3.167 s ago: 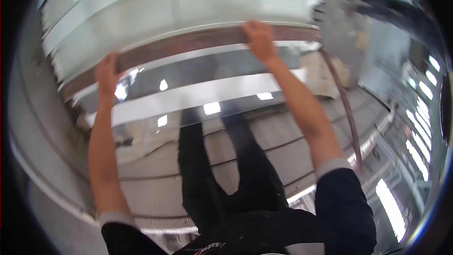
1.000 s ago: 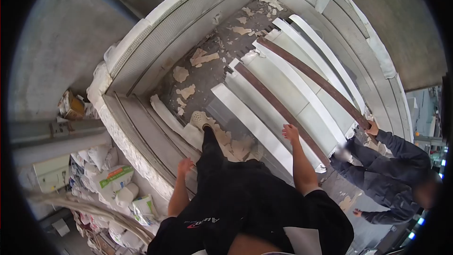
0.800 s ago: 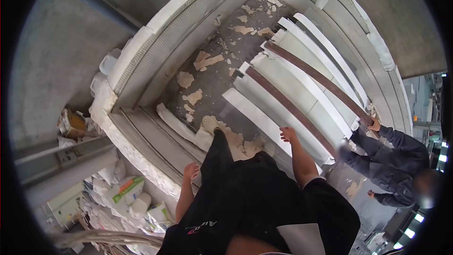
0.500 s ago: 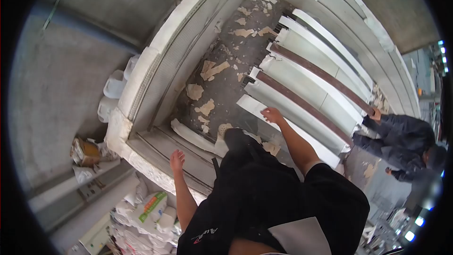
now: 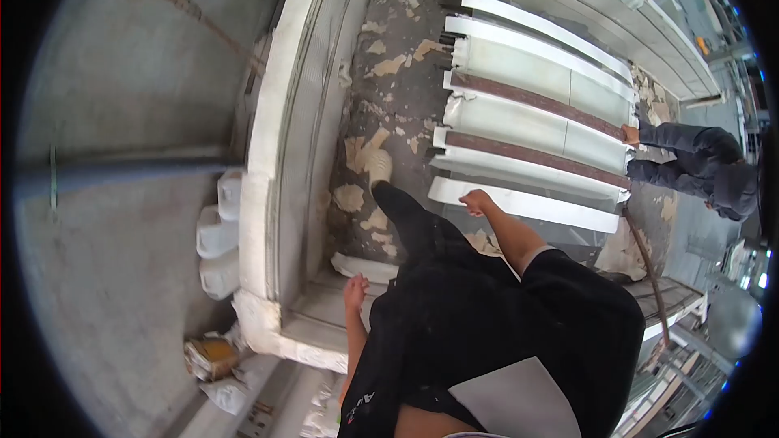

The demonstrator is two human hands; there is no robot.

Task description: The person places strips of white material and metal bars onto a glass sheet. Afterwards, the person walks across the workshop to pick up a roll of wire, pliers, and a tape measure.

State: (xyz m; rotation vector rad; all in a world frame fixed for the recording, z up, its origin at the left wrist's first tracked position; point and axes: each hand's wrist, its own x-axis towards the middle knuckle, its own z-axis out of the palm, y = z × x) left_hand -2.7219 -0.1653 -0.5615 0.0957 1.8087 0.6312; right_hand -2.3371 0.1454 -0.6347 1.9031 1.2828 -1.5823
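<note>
Brown bars (image 5: 535, 158): I count two, one above the other in the centre right of the frame, running across it and dipping towards the right, well apart, with a pale panel (image 5: 511, 120) between them.
White strips: at least four in my feed, lengthwise alongside the bars; the nearest white strip (image 5: 552, 210) lies below both bars, just right of centre, and two more show in the upper right, above the bars.
Right hand (image 5: 476, 203): one, at the left part of the nearest white strip, fingers bunched inwards; I cannot tell whether they touch the strip or enclose anything.
Left hand (image 5: 355, 292): one, low and left of centre, fingers loosely parted; I see nothing held in it. It is near a whitish roll (image 5: 361, 267) at the foot of the enclosure wall.
Co-worker: one person at the right edge in dark clothes, with one hand (image 5: 630, 135) at the right end of the upper bar.
Clog (image 5: 378, 168): one pale shoe visible, left of centre, on dark floor among scattered cream flakes (image 5: 349, 197), too many for me to count.
Plastic jugs (image 5: 217, 231): three, bunched together at the left.
Cardboard box (image 5: 213, 355): one, lower left, below the jugs.
</note>
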